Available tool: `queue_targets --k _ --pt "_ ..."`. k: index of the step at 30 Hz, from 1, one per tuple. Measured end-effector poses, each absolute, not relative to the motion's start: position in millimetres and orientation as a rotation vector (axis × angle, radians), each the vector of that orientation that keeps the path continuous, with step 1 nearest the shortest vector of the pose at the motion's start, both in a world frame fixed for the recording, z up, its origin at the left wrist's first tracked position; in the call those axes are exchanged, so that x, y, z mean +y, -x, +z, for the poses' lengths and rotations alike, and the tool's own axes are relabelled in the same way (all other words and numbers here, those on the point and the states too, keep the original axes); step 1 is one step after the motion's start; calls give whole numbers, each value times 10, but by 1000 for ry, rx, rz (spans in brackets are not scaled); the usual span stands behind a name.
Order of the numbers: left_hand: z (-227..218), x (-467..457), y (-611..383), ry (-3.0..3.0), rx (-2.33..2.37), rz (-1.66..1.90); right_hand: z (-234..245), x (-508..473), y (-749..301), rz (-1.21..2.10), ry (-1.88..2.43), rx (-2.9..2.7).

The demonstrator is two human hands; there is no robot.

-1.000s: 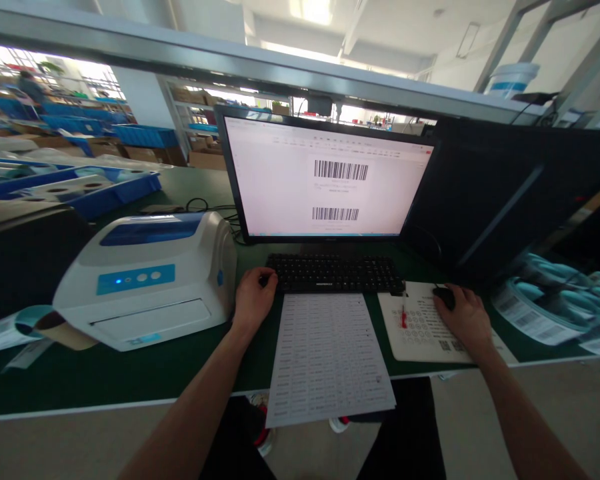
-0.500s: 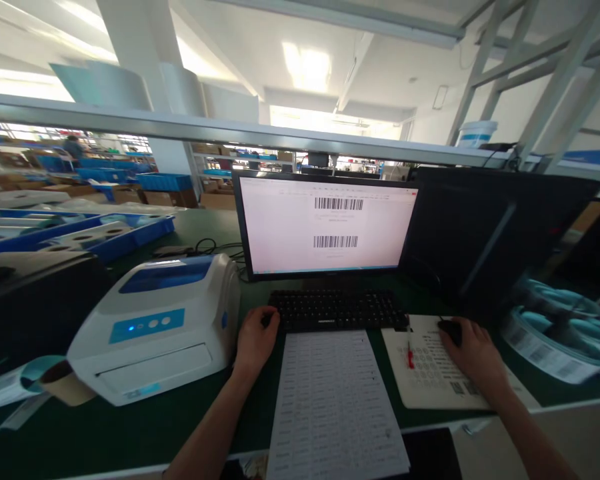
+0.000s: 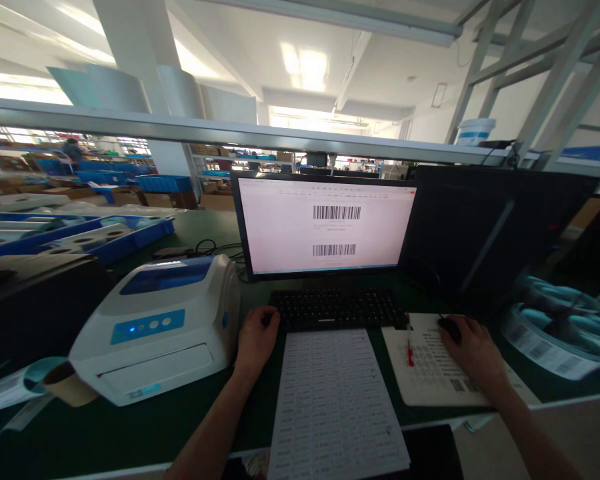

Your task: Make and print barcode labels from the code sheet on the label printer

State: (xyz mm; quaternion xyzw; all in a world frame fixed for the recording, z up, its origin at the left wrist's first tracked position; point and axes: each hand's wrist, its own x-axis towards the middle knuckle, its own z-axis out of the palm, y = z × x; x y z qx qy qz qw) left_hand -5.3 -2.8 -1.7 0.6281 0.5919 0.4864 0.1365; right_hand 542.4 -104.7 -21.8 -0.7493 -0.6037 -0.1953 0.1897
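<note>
Loosely curled, the left hand (image 3: 256,338) rests its fingertips on the left end of the keyboard (image 3: 337,309), gripping nothing; the right hand (image 3: 476,355) is cupped over the mouse (image 3: 449,328) on its pad (image 3: 424,381). Between them lies a printed sheet (image 3: 335,407), with a label printer (image 3: 160,328) further left.

The bare left hand (image 3: 257,338) lies palm down, its fingers loosely curled and its knuckles raised; it holds nothing. Behind this hand the bare left forearm (image 3: 213,430) runs back and to the left, toward the body. The bare right hand (image 3: 473,357) is also palm down and arched like a cup, with the fingers bent forward. Its wrist is straight, and the bare right forearm (image 3: 533,437) runs back to the right. Both hands are well apart.
</note>
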Motion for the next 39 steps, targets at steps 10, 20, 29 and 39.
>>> queue_targets --k 10,20,29,39 --pt "-48 -3 68 -1842 1696 1428 -221 -1047 -5420 -510 2122 -1647" --pt "-45 -13 69 -1835 1707 1411 -198 -1062 -5397 -530 2118 -1682" --pt "-37 -23 59 -1830 1711 1407 -185 -1057 -5394 -531 2078 -1689" --pt "-14 -29 50 -1824 1699 1404 -202 -1056 -5409 -515 2103 -1663"
